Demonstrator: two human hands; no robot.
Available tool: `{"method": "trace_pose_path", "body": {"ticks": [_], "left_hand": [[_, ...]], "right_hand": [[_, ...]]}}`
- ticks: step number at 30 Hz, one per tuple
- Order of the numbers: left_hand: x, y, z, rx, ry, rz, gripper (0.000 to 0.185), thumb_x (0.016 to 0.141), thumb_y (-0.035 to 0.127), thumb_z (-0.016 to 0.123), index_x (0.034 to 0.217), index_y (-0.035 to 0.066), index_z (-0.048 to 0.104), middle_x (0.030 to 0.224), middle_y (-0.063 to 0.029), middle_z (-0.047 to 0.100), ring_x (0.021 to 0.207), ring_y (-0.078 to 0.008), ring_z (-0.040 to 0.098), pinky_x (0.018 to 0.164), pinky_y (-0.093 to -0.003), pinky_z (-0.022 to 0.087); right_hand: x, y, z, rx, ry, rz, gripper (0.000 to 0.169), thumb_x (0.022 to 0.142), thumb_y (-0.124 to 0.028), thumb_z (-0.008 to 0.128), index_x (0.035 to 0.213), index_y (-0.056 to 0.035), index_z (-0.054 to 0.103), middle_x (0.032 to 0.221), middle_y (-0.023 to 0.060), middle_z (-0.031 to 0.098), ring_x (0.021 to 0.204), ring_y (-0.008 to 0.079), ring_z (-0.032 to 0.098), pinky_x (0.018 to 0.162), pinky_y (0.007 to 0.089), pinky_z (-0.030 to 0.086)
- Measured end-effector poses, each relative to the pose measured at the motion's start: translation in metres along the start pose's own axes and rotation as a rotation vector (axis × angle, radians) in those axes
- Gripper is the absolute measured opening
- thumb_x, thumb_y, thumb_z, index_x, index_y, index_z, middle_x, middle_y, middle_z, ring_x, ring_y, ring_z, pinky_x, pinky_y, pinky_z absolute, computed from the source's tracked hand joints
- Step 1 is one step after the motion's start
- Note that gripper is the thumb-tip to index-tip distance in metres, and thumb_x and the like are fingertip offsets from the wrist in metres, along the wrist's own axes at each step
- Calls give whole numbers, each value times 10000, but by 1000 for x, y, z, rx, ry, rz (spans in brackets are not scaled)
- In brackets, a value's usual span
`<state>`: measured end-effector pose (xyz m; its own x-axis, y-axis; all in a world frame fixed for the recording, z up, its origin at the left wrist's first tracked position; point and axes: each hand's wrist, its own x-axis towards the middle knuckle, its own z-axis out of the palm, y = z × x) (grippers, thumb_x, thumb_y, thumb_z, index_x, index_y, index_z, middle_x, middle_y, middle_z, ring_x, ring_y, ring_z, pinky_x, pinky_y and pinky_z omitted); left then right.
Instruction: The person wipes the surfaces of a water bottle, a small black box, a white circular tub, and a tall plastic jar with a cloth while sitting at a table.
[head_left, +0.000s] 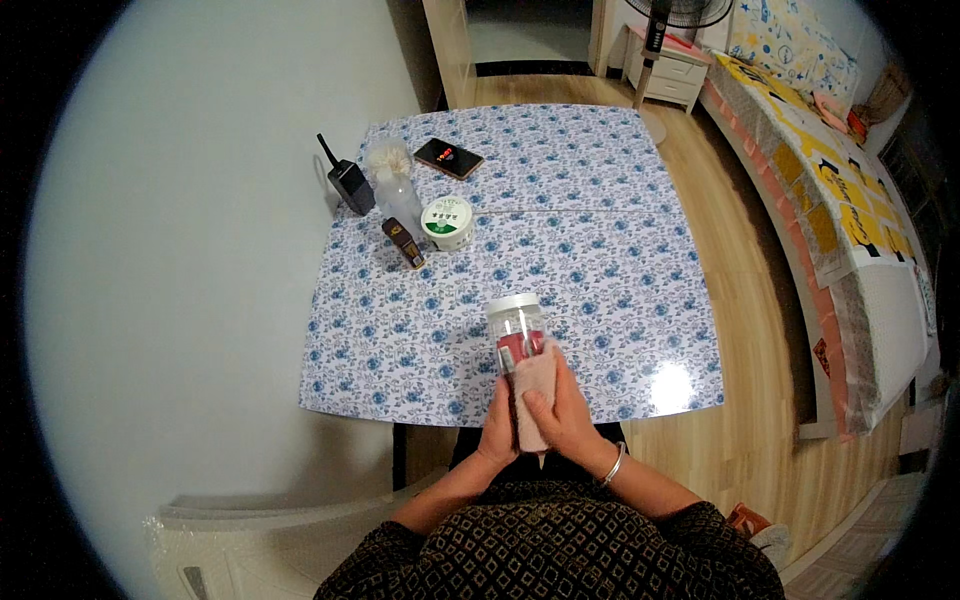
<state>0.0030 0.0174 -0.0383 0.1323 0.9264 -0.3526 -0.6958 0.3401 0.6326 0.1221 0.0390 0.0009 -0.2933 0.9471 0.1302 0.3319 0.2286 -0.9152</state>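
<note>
A clear jar (516, 322) with a white lid (513, 302) and something red inside tilts over the near part of the table. My left hand (498, 426) holds its side and lower end. In my right hand (568, 409) is a folded pink cloth (534, 397), pressed against the jar with the thumb on top. The cloth and both hands hide most of the jar's lower half. A silver bangle (616, 463) circles my right wrist.
Towards the table's (600, 285) left back stand a white tub (448, 223), a small dark box (403, 242), a clear bottle (399, 199), a container of white sticks (388, 157) and a black device with an antenna (351, 186). A phone (448, 158) lies behind them. A bed (840, 202) is right.
</note>
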Motion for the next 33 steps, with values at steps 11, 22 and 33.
{"method": "trace_pose_path", "body": {"ticks": [11,22,33], "left_hand": [[3,-16,-18,228,65,106,435,919,386,375,1201,55,365,1032,-65,505,942,-151,493,828,-299,418],[-30,6,23,583,-228,137,475,911,326,436,1231,14,276,1073,-68,451,950,-124,435,831,-268,374],[-1,17,-1,276,280,181,406,920,412,362,1054,31,393,944,-77,444,847,-136,447,752,-278,395]], "right_hand": [[-5,-5,7,-172,82,-66,658,887,-329,401,1298,112,138,1240,328,290,1112,440,351,952,429,297],[43,-17,-45,729,252,219,472,919,-302,383,1245,28,300,1119,142,471,978,205,487,828,284,412],[-16,-12,13,-31,-98,33,680,868,-328,431,1292,119,143,1252,313,296,1156,411,340,971,409,284]]}}
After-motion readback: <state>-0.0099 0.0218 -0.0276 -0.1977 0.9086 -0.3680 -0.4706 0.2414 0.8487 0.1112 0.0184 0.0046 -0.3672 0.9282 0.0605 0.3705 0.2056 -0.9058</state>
